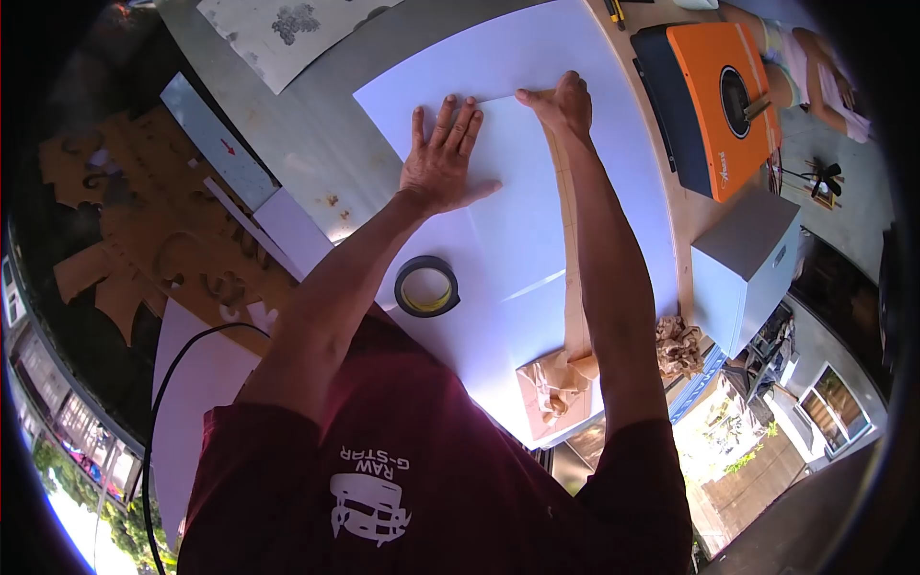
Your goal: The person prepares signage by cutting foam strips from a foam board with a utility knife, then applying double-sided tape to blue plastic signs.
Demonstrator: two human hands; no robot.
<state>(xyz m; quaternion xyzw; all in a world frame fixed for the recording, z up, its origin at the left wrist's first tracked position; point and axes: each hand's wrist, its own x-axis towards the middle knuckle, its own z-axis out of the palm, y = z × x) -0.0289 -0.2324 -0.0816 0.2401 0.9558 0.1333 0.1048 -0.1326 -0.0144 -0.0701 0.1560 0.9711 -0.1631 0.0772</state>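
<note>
My left hand lies flat with fingers spread on a pale sheet, near its far left corner. At the sheet's far right corner, my right hand is closed, thumb pointing left, on the upper end of a brown paper strip. That strip runs down the sheet's right edge towards crumpled brown paper at the near end. A larger white board lies underneath. Close to my left forearm, a roll of dark tape rests on its side. My right fingertips are partly hidden.
An orange and black machine and a grey-white box stand to the right, beside more crumpled brown paper. Brown cut-out panels and a black cable are at left. Another person shows at upper right.
</note>
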